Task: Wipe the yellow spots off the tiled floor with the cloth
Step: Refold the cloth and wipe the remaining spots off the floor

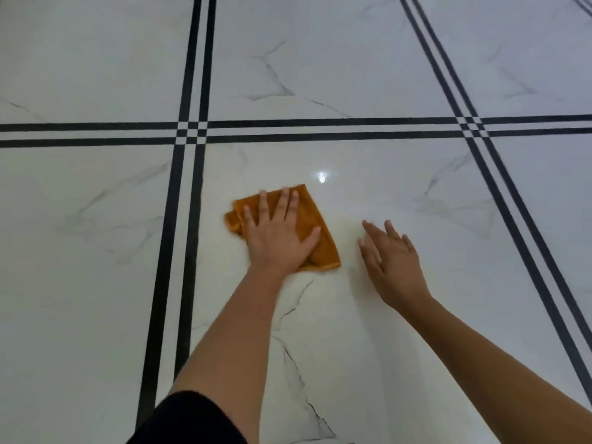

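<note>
The left hand [277, 233] lies flat on an orange cloth [315, 225], palm down and fingers spread, pressing it against the tiled floor [96, 283] rather than gripping it. The cloth is folded, with a doubled edge poking out at its left side and one corner reaching out below the thumb. It sits on a glossy white marble-look tile, just to the right of a pair of black lines [179, 251] that run away from me and cross another pair further off. The right hand [392, 261] is open and empty, fingers loosely apart, held low over the same tile near the cloth but not touching it; I cannot tell whether it rests on the floor. Between the two hands the tile has a faint yellowish tint [347, 233], pale and smeared. A bright spot of reflected light [322, 177] shows just beyond the cloth. A dark sleeve [189, 421] covers the upper left arm. No writing or labels are readable anywhere.
</note>
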Demonstrator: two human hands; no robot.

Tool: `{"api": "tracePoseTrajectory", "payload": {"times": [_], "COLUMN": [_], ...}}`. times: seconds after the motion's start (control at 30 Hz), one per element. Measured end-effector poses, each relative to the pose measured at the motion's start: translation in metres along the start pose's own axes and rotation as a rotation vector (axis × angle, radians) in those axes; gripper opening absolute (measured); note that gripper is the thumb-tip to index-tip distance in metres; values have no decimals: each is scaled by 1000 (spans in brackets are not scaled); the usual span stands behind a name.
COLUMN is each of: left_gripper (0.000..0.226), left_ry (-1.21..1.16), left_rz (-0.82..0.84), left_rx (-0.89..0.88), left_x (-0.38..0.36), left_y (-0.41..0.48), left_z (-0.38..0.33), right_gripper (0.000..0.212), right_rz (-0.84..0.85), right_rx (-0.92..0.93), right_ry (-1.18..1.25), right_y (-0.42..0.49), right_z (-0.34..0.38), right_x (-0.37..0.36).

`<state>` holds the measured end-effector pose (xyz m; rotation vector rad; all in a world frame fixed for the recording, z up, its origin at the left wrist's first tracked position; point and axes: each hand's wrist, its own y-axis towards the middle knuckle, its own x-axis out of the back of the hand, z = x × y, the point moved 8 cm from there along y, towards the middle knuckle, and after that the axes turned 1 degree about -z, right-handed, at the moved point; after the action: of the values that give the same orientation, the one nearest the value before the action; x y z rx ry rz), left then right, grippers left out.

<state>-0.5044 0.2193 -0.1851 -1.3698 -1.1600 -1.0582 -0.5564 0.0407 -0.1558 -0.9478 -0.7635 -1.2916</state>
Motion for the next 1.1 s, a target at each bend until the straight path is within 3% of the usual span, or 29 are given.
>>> {"api": "tracePoseTrajectory", "payload": {"times": [0.07,0.2,0.23,0.3,0.37,0.47,0.53,0.57,0.63,0.7,0.73,0.8,0.87,0.9,1.0,1.03,1.1], "left_gripper": [80,79,81,83,84,81,79,80,83,83,82,81,81,82,83,83,83], "left_ry": [-17,35,58,45,38,-37,9,50,0,-69,-111,-55,15,38,-21,-39,-29], "left_rz": [-14,-8,-9,-4,-41,9,-7,-56,-61,-130,-165,-65,-57,-69,-64,-91,-96], "left_rx": [-14,-291,-261,1,158,-28,-149,-84,316,536,473,200,25,103,609,640,443], "left_x": [1,-8,-4,4,9,-5,-3,3,12,16,15,2,4,10,17,15,13], "left_y": [-19,-41,-19,14,-9,-88,-78,-56,-39,-68,-86,-122,-106,-88,-80,-89,-115], "left_z": [-7,-26,-12,42,68,48,66,93,176,201,185,149,168,199,285,282,242], "right_gripper": [49,61,63,64,69,73,73,72,72,73,74,75,75,74,73,73,72], "right_rz": [1,-19,-9,47,96,116,138,160,197,214,225,243,272,290,311,316,326], "right_rx": [3,-21,-10,46,104,148,191,224,290,325,335,365,412,446,539,553,571], "right_ry": [-43,-67,-72,-92,-118,-117,-118,-123,-152,-191,-211,-237,-250,-258,-290,-300,-323], "right_y": [15,36,37,35,27,23,25,26,27,31,33,34,37,39,37,36,33], "right_z": [10,19,20,29,42,73,92,101,117,125,129,148,163,170,194,202,218], "right_x": [-5,-11,-11,-22,-33,-46,-54,-58,-68,-74,-78,-90,-99,-103,-115,-117,-123]}}
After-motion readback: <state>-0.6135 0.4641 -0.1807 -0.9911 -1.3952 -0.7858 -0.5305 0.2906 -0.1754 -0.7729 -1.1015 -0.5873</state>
